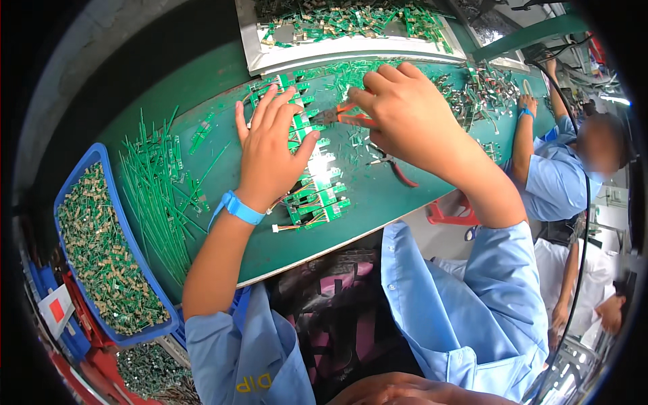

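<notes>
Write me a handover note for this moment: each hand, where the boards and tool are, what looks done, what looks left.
Left hand: flat, fingers spread, pressing down the row of green circuit boards on the green table.
Right hand: closed on orange-handled cutters, tip at the row's far end.
Done, by the look of it: a pile of loose green strips lies to the left; the blue bin beside it is full of small parts.
Left: the row under the hand; more boards fill the metal tray beyond. How many are already cut cannot be told.
</notes>
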A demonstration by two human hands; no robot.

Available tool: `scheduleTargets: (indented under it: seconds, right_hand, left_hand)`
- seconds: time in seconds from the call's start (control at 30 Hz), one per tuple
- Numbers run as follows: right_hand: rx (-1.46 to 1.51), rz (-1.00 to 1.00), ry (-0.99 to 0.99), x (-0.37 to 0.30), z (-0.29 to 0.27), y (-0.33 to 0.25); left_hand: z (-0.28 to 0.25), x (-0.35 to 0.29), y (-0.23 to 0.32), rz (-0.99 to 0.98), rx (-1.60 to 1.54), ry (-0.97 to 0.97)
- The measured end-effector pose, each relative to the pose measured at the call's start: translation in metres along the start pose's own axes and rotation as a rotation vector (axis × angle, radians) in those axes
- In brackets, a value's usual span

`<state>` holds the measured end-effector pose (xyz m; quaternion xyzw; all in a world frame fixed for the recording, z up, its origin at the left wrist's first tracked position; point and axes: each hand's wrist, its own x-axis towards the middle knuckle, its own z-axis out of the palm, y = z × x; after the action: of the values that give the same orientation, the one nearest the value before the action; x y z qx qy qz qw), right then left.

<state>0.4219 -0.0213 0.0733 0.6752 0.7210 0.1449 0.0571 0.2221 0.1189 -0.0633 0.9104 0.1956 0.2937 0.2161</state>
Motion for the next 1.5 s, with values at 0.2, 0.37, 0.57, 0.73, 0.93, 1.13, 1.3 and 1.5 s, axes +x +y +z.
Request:
scheduleTargets:
  seconds: [0.2, 0.37, 0.57, 0.73, 0.93, 1.13, 1.3, 1.5]
  right_hand:
    - [-0.035, -0.027, -0.043, -0.004, -0.008, -0.004]
    - [-0.019, -0.049, -0.069, -0.016, -0.014, -0.010]
    - [-0.025, -0.066, -0.067, -0.026, -0.023, -0.024]
    - [-0.045, -0.091, 0.041, -0.023, -0.015, -0.030]
    - [-0.095, -0.087, 0.110, -0.025, -0.009, -0.034]
    - [-0.067, -0.051, -0.059, -0.028, -0.015, -0.041]
    - [0.043, 0.268, -0.434, -0.039, -0.030, -0.034]
    - [-0.029, 0.053, -0.094, -0.058, -0.030, -0.020]
  left_hand:
    - [0.003, -0.002, -0.005, 0.013, -0.018, 0.014]
    - [-0.001, -0.002, -0.004, 0.021, -0.020, 0.011]
    - [-0.001, -0.002, -0.003, 0.025, -0.031, 0.004]
    - [0.000, -0.002, -0.005, 0.031, -0.033, 0.001]
    - [0.001, -0.004, -0.008, 0.041, -0.039, 0.012]
    - [0.002, -0.004, -0.006, 0.047, -0.052, 0.020]
    - [-0.001, -0.010, -0.010, 0.013, -0.042, -0.056]
    - [-0.025, -0.008, -0.002, -0.018, -0.073, -0.229]
